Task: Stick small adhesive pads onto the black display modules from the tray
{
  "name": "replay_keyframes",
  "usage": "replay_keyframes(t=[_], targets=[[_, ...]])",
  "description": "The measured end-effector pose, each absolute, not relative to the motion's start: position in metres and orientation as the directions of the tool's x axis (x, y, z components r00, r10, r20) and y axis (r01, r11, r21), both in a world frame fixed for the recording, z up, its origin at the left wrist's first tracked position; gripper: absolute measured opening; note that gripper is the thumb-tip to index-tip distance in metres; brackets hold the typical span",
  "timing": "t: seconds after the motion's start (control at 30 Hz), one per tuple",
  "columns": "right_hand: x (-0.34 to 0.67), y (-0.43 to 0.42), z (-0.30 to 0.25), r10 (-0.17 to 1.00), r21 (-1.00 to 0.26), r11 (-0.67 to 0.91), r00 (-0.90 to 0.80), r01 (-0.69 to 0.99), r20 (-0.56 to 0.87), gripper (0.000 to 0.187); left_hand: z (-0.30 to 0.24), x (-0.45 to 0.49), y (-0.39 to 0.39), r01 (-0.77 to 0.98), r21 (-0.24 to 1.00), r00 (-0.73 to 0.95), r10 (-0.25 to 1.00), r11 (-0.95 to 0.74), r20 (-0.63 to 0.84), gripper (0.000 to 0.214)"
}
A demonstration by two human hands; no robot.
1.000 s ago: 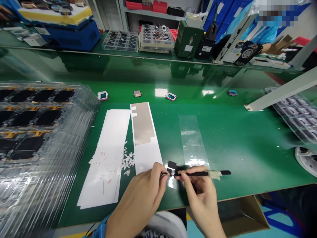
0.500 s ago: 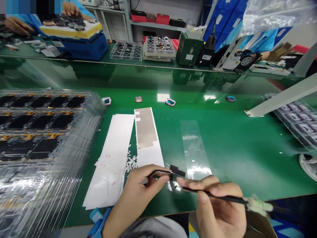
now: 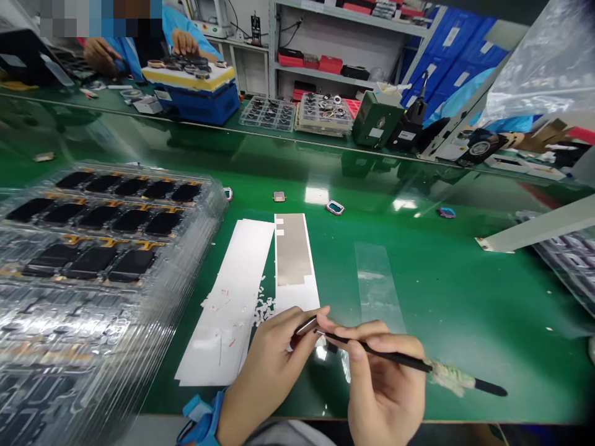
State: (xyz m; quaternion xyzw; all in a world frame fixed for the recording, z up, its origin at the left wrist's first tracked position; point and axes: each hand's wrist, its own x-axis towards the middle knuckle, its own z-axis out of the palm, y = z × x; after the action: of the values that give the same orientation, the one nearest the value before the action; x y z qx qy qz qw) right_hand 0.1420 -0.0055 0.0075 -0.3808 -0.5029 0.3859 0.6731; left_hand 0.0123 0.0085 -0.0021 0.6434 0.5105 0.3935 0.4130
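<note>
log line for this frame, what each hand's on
left hand: tweezers | right hand: black pick | beside: white sheet, clear film

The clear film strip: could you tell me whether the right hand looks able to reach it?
Probably yes: the right hand lies just below the clear film strip, nothing between them, though it's holding a black tool.

A glossy green workbench (image 3: 465, 297) shines with reflected light across the room. Beyond it stands white metal shelving (image 3: 297, 37) holding red boxes (image 3: 302, 61), with blue panels (image 3: 458, 43) to the shelving's right.
</note>
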Motion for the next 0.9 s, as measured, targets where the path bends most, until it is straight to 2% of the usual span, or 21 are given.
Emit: replay_keyframes(t=[0.17,0.3,0.47,0.9], targets=[[0.137,-0.002,0.004,0.870,-0.877,0.469,0.227,-0.104,0.439,0.020,-0.007,0.013,0.006,0.358,0.915,0.155,0.978,-0.185,0.137,0.026],[0.130,0.001,0.001,0.832,-0.838,0.534,0.249,-0.117,0.495,0.020,-0.011,0.012,0.004,0.328,0.922,0.172,0.973,-0.205,0.155,0.035],[0.127,0.003,-0.005,0.833,-0.837,0.532,0.252,-0.127,0.492,0.023,-0.009,0.010,0.000,0.330,0.932,0.172,0.980,-0.151,0.098,0.042],[0.129,0.004,-0.010,0.830,-0.846,0.529,0.248,-0.070,0.499,0.026,-0.011,0.007,0.000,0.310,0.937,0.198,0.975,-0.160,0.100,0.047]])
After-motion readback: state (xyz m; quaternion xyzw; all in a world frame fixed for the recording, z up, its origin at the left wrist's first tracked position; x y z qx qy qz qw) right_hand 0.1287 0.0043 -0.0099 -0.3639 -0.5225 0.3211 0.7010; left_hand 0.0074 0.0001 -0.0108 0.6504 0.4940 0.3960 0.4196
